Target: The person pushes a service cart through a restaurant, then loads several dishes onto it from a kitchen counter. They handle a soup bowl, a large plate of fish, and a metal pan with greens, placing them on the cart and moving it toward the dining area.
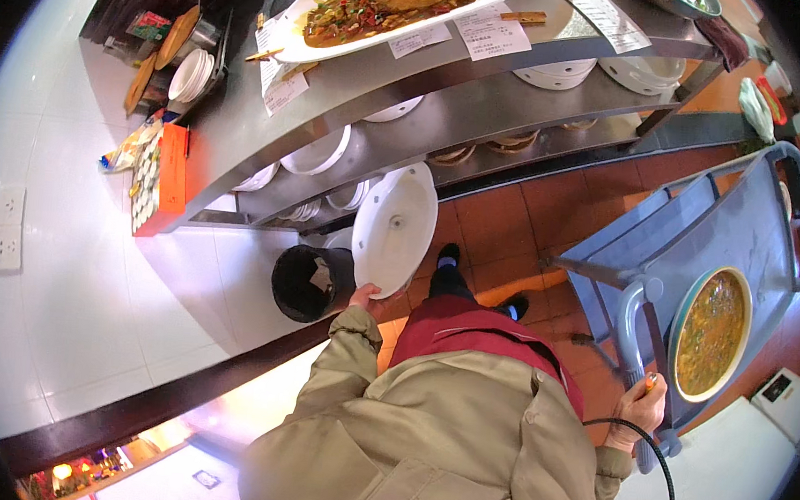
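My left hand [366, 298] grips the near end of a large white oval dish [396, 232]. The dish is tilted up on its side, and its inner face shows bare apart from a small mark in the middle. Beside it stands a black waste bin [307, 283] with some pale paper inside. On the other side, my right hand [641, 408] is closed around the handle [628, 328] of a grey-blue service cart [728, 198]. A small orange object [651, 382] shows at its thumb; I cannot tell what it is. A black cable [664, 475] crosses that wrist.
A round bowl of soupy food [712, 334] rides on the cart. Ahead, a steel shelf counter [355, 98] bears a fish dish in sauce [391, 2] and paper slips [491, 31]. White dishes [555, 72] fill lower shelves. An orange box [166, 179] sits at the counter's left end.
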Demonstrator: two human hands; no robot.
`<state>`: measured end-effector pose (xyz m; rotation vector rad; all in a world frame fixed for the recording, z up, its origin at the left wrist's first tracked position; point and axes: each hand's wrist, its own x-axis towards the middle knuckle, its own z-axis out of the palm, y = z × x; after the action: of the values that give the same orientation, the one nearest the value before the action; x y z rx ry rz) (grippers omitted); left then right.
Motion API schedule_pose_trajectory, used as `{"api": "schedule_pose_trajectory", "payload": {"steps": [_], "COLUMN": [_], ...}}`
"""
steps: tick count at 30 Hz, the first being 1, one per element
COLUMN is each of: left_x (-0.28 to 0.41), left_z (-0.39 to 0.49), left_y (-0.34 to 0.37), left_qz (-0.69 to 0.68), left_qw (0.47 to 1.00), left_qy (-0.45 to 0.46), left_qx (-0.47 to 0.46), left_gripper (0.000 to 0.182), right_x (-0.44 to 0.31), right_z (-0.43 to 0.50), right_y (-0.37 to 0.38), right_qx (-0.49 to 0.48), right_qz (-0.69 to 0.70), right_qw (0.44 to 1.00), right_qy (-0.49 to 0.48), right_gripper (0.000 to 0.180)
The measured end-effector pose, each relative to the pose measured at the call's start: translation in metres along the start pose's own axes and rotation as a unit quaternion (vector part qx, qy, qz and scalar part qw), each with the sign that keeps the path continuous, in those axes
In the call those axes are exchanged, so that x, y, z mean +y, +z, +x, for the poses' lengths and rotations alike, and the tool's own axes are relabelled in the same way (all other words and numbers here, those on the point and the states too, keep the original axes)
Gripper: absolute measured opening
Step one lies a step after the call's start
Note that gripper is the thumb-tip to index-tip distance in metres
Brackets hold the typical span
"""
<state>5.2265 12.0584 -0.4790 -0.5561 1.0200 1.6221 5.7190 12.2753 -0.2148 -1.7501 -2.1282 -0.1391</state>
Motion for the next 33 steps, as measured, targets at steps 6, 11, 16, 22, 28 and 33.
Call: {"api": "schedule_pose_trajectory", "payload": {"steps": [6, 11, 16, 22, 28, 33], "left_x": [-0.035, -0.057, -0.055, -0.078, -0.13, -0.181], "left_z": [-0.048, -0.042, -0.022, 0.039, 0.047, 0.094], "left_y": [0.052, 0.028, 0.087, 0.199, 0.376, 0.493], "left_qz": [0.146, 0.232, 0.308, 0.369, 0.404, 0.512], "left_qw": [0.985, 0.971, 0.947, 0.915, 0.876, 0.809], "left_qy": [0.014, -0.032, -0.092, -0.131, -0.183, -0.218], "left_qx": [0.088, 0.058, -0.006, -0.096, -0.188, -0.192], "left_gripper": [0.063, 0.041, 0.035, 0.054, 0.059, 0.053], "right_x": [0.049, 0.111, 0.174, 0.243, 0.281, 0.31], "right_z": [-0.01, -0.017, -0.023, 0.029, 0.078, 0.084], "right_y": [0.015, 0.039, 0.06, 0.047, 0.022, 0.028], "right_qx": [0.009, 0.024, 0.045, 0.061, 0.09, 0.115], "right_qz": [-0.028, -0.016, 0.002, 0.007, 0.03, -0.047], "right_qw": [1.0, 0.999, 0.998, 0.988, 0.957, 0.941], "right_qy": [-0.008, 0.035, 0.054, 0.143, 0.274, 0.314], "right_gripper": [0.013, 0.014, 0.013, 0.012, 0.015, 0.016]}}
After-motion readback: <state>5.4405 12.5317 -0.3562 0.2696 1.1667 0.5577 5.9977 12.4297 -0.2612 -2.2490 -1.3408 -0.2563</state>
